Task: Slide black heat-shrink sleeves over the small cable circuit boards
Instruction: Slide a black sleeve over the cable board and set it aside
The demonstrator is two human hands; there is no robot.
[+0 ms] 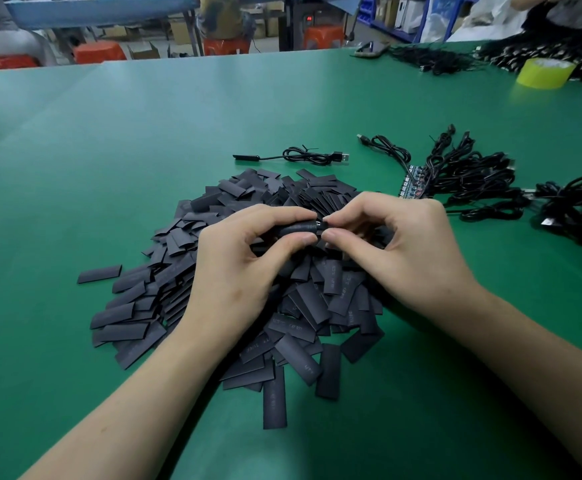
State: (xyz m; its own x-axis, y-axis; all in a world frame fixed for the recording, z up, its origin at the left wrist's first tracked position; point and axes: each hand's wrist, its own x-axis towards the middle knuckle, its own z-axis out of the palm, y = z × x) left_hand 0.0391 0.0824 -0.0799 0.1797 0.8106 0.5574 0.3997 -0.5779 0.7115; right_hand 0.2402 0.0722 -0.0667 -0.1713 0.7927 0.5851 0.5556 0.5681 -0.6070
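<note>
My left hand (pixel 244 258) pinches a black heat-shrink sleeve (pixel 300 227) between thumb and forefinger, just above a large pile of flat black sleeves (pixel 282 306). My right hand (pixel 400 244) meets it from the right, its thumb and forefinger pinching at the sleeve's open end; what they pinch is hidden. A strip of small blue circuit boards (pixel 412 181) with bundled black cables (pixel 469 174) lies to the right. One cable with a sleeve on its end (pixel 293 156) rests behind the pile.
A green mat (pixel 109 150) covers the table. More black cable bundles (pixel 580 206) sit at the right edge. At the far right stand a yellow tape roll (pixel 544 73) and further cable heaps (pixel 438 58). Another person's hands work at the top right corner.
</note>
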